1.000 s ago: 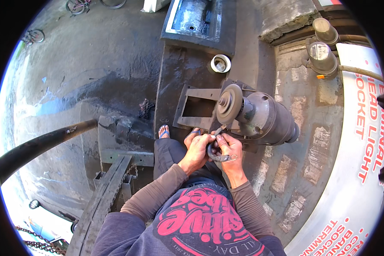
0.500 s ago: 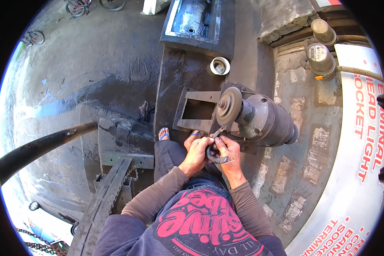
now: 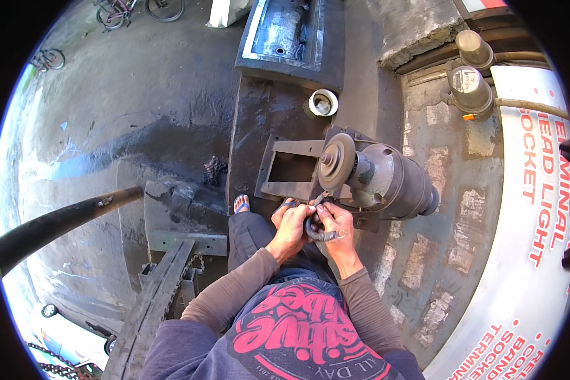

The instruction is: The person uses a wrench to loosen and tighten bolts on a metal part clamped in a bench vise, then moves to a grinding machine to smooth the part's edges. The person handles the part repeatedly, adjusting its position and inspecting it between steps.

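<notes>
My left hand (image 3: 289, 228) and my right hand (image 3: 339, 241) meet low in front of my body, both closed on a curved dark cable (image 3: 318, 235) whose end lies between the pinched fingertips. A small light piece at the fingertips is too small to name. Just beyond them is a grimy machine with a round wheel (image 3: 342, 148) on a shaft and a cylindrical housing (image 3: 399, 183). Its flat metal frame (image 3: 292, 147), with a rectangular opening, extends to the left. My sandalled foot (image 3: 241, 204) shows below the frame's left end.
Ahead are a metal trough (image 3: 313, 64) and a white pot (image 3: 323, 103). At left are a bent black pipe (image 3: 57, 226), a steel beam (image 3: 155, 294), chains, bicycles (image 3: 111, 16) and a white car (image 3: 69, 332). At right, two cylindrical meters (image 3: 470, 88) adjoin a white signboard (image 3: 516, 164).
The whole view has shifted slightly, with the machine and pot sitting a little lower and further left in the picture. Both hands keep their grip on the cable, with little finger movement.
</notes>
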Motion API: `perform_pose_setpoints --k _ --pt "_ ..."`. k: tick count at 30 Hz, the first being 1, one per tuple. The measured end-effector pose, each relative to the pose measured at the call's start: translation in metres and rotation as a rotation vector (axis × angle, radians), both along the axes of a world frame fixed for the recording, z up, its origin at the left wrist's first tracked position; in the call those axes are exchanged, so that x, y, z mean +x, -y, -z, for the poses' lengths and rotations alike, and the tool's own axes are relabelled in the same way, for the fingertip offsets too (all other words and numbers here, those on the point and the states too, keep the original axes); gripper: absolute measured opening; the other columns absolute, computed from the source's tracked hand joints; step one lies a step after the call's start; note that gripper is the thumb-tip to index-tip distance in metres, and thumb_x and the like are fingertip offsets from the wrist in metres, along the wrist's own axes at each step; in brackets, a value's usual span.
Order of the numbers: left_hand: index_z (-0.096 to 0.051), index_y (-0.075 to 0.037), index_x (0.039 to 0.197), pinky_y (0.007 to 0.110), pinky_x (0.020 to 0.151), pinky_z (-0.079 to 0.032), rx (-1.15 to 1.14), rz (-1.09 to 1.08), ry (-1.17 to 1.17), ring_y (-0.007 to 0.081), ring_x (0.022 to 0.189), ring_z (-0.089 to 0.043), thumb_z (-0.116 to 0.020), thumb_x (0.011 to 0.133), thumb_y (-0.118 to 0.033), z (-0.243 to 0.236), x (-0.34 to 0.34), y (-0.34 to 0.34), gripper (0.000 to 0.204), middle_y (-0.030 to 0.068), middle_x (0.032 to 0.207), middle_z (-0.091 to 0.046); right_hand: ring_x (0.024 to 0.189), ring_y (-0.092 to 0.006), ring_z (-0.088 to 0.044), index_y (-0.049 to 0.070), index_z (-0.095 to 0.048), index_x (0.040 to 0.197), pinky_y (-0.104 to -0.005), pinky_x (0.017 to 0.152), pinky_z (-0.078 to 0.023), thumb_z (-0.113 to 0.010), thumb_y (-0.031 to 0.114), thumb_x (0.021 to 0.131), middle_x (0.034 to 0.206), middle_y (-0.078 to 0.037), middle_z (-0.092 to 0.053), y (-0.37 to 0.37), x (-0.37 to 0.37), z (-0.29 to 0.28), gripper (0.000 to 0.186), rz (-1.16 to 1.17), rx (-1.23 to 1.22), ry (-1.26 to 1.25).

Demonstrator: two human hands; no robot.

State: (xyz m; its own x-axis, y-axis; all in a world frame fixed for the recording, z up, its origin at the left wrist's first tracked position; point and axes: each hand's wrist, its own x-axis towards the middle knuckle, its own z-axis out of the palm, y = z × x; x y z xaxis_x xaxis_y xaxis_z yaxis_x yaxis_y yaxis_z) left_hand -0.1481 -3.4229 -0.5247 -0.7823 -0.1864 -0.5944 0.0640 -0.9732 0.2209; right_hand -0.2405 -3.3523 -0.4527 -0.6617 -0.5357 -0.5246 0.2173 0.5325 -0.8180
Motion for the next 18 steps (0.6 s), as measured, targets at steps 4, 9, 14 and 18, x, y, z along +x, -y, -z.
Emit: perform_pose_setpoints --k 4,9,14,18 --pt "-0.061 -0.007 0.094 0.029 0.046 -0.043 -0.002 -0.006 -0.003 0.0122 0.057 -0.056 -0.056 0.099 -0.024 0.005 -0.007 0.007 0.018 0.0015 0.075 -0.059 0.062 -0.0049 -0.052 -0.003 -0.073 0.098 -0.0234 0.056 -0.042 -0.06 0.008 0.101 0.073 0.002 -0.059 0.008 -0.005 0.008 0.017 0.098 -0.072 0.052" --pt "-0.062 -0.006 0.091 0.029 0.045 -0.043 -0.032 0.01 -0.019 0.0132 0.058 -0.057 -0.056 0.099 -0.025 0.0 -0.005 0.008 0.021 0.0028 0.074 -0.061 0.063 -0.0053 -0.053 -0.003 -0.072 0.1 -0.0234 0.056 -0.042 -0.06 0.009 0.102 0.073 0.003 -0.059 0.005 -0.003 0.001 0.018 0.06 -0.041 0.017" --pt "-0.062 -0.006 0.09 0.029 0.046 -0.044 0.0 -0.02 -0.041 0.0135 0.057 -0.056 -0.057 0.099 -0.024 -0.004 -0.007 0.005 0.021 0.0033 0.073 -0.06 0.065 -0.0053 -0.052 -0.004 -0.073 0.1 -0.0242 0.058 -0.042 -0.059 0.01 0.102 0.074 0.002 -0.06 0.005 -0.001 -0.006 0.019 0.052 -0.048 -0.026" --pt "-0.061 -0.005 0.093 0.029 0.045 -0.043 0.008 -0.035 0.027 0.0134 0.057 -0.056 -0.056 0.099 -0.023 0.0 -0.01 0.005 0.019 0.0043 0.077 -0.061 0.066 -0.0056 -0.052 -0.004 -0.072 0.1 -0.0242 0.059 -0.042 -0.06 0.01 0.101 0.074 0.002 -0.059 0.008 -0.003 0.0 0.019 0.023 -0.03 -0.076"
